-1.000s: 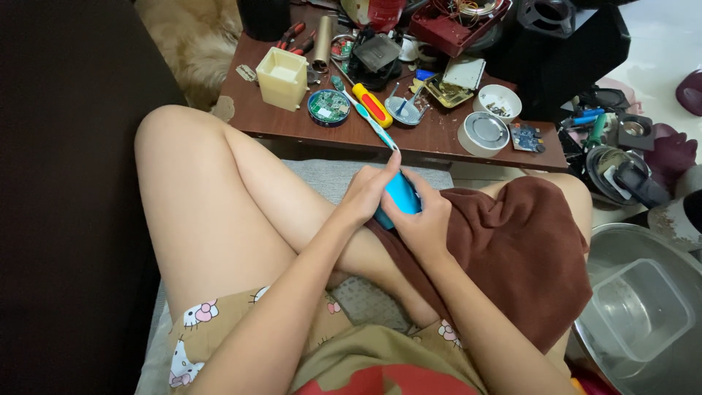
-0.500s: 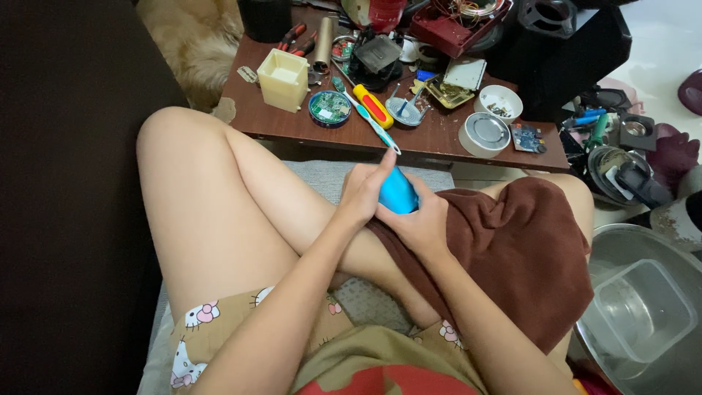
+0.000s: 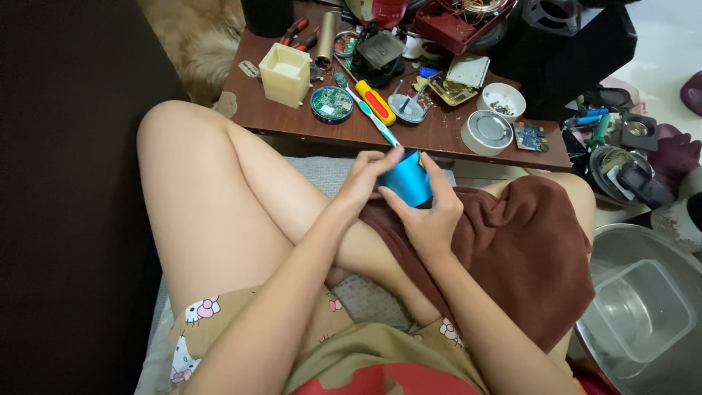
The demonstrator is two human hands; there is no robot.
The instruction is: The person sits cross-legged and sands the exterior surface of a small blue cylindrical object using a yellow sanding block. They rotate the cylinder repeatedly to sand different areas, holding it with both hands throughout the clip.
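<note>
1. Gripping a blue cylindrical object (image 3: 406, 181) from both sides, the two hands meet just in front of the near edge of the low wooden table (image 3: 439, 135).
2. The left hand (image 3: 363, 181) curls its fingers over the blue object's left and upper side, closed on it.
3. The right hand (image 3: 429, 212) cups the object from below and from the right, thumb laid along its front; it too is closed on the object.
4. The blue object sits above the person's lap, touching or just over a brown towel (image 3: 519, 249) that drapes the right knee.
5. A teal toothbrush (image 3: 369, 113) lies on the table, slanting toward the hands; its near end stops right behind the blue object.
6. Beside the toothbrush on the table lies a red-and-yellow screwdriver handle (image 3: 376, 102); left of that is a round green circuit board (image 3: 331, 103), and further left a cream square box (image 3: 284, 74).
7. Toward the table's right end stand a round metal tin (image 3: 487, 132), a small white bowl (image 3: 503, 100) and a small blue circuit board (image 3: 530, 137).
8. Off the table's right end, low beside the towel, a clear plastic container (image 3: 640, 311) rests inside a metal basin (image 3: 643, 241).
</note>
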